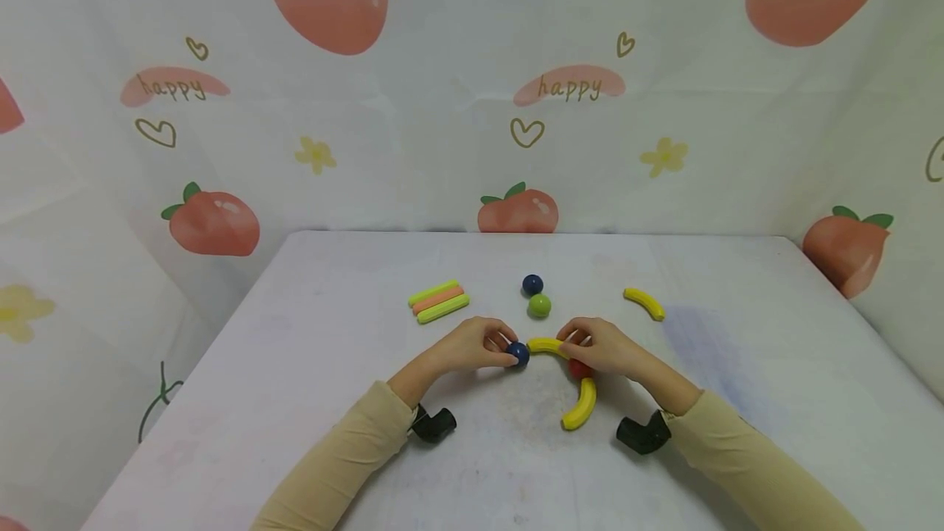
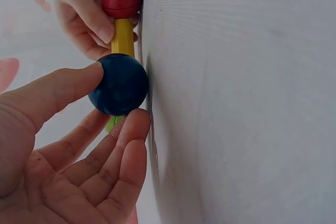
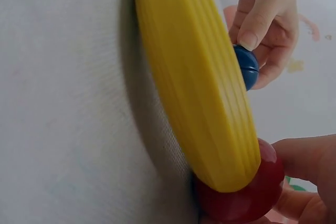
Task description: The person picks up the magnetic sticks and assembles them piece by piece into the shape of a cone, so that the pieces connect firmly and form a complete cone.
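Observation:
In the head view my left hand (image 1: 478,344) pinches a dark blue ball (image 1: 519,354) between thumb and fingertips. That ball touches one end of a curved yellow rod (image 1: 544,345). At the rod's other end my right hand (image 1: 601,346) pinches it, close to a red ball (image 1: 579,369) partly hidden under the hand. The left wrist view shows the right thumb (image 2: 100,22) against the rod. From the red ball a second curved yellow rod (image 1: 580,405) runs toward the front; the right wrist view shows it large (image 3: 199,82).
Behind the hands lie another blue ball (image 1: 533,284) and a green ball (image 1: 540,306). Straight yellow-green and orange rods (image 1: 438,301) lie side by side at back left. A third curved yellow rod (image 1: 645,304) is at back right. Black wrist devices (image 1: 433,424) sit below both sleeves.

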Motion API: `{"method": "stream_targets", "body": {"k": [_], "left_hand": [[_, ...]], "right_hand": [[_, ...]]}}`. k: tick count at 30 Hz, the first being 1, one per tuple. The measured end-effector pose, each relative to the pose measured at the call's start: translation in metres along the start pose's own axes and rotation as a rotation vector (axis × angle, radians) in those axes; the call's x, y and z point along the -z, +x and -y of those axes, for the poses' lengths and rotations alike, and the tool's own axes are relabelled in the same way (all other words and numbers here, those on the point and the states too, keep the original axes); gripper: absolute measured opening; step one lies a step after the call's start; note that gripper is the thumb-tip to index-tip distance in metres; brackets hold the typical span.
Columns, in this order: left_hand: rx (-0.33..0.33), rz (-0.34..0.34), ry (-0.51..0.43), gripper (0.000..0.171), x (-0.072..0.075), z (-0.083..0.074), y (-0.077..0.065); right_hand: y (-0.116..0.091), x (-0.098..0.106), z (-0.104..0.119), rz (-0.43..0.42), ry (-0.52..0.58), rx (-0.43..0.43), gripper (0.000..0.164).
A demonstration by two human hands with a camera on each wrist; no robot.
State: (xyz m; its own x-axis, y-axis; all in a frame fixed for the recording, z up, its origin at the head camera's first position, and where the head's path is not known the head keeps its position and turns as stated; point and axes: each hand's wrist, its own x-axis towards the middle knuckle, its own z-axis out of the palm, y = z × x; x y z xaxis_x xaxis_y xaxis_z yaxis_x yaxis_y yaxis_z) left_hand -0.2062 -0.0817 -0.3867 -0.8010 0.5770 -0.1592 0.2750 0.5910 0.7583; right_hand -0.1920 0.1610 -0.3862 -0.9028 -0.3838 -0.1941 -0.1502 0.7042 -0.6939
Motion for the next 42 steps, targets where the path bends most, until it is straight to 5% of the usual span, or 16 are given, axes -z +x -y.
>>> {"method": "stream_targets", "body": {"k": [42], "left_hand": [[0.020,-0.025,-0.006,0.030,-0.002,-0.005,0.010]], "right_hand": [[-0.011,0.002,-0.001,0.068,0.033,0.008,0.026]]}}
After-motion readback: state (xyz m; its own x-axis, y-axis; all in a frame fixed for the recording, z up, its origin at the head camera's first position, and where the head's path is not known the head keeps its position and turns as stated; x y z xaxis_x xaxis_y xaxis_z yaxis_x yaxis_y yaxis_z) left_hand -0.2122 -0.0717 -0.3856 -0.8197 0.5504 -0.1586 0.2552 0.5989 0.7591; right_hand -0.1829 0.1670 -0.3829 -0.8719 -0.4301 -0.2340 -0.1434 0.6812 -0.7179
